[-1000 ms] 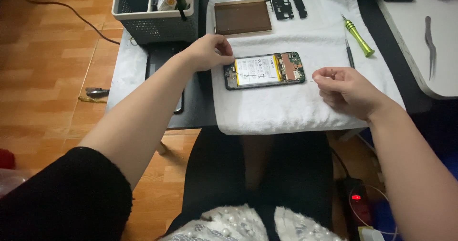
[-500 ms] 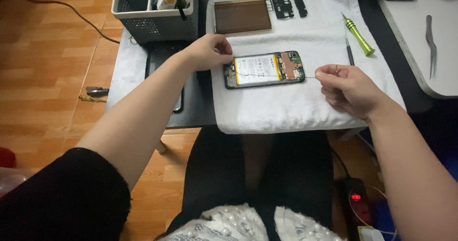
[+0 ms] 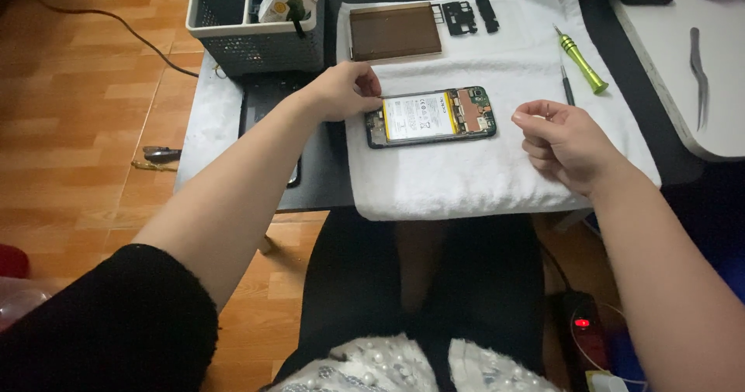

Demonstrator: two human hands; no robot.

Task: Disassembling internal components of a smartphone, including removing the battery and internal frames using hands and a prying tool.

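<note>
From the head view, I see the open phone (image 3: 431,117) lying flat on the white towel (image 3: 466,175). My left hand (image 3: 341,91) presses its left end. My right hand (image 3: 560,137) is pinched together beside it; I cannot tell on what. The phone looks thin and easy to break, so I hold its edges.

White terry towel (image 3: 481,167) under dark-framed opened phone (image 3: 431,117) with white battery, green board. Above phone: brown rectangular back cover (image 3: 394,31), 2 black plastic pieces (image 3: 470,15). Right of phone: bright green screwdriver (image 3: 582,62). Left: grey mesh basket (image 3: 256,39).
</note>
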